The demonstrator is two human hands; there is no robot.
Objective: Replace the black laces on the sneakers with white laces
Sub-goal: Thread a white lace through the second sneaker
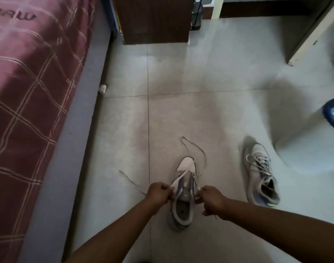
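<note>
A grey and white sneaker [183, 205] stands on the tiled floor, toe pointing away from me. A white lace [178, 179] runs through its lower eyelets. My left hand [159, 193] pinches the left end of this lace. My right hand [211, 199] grips the right end beside the shoe's opening. A loose dark lace [195, 149] lies in a loop on the floor past the toe, and a thin strand [131, 180] trails off to the left. A second sneaker [261, 173] lies to the right, laced with a pale lace.
A bed with a reddish checked cover [29, 92] runs along the left. A dark wooden cabinet [153, 19] stands at the back, a pale furniture leg [312, 33] at the back right, a blue object [333, 114] at the right edge. A small white scrap [102, 88] lies by the bed.
</note>
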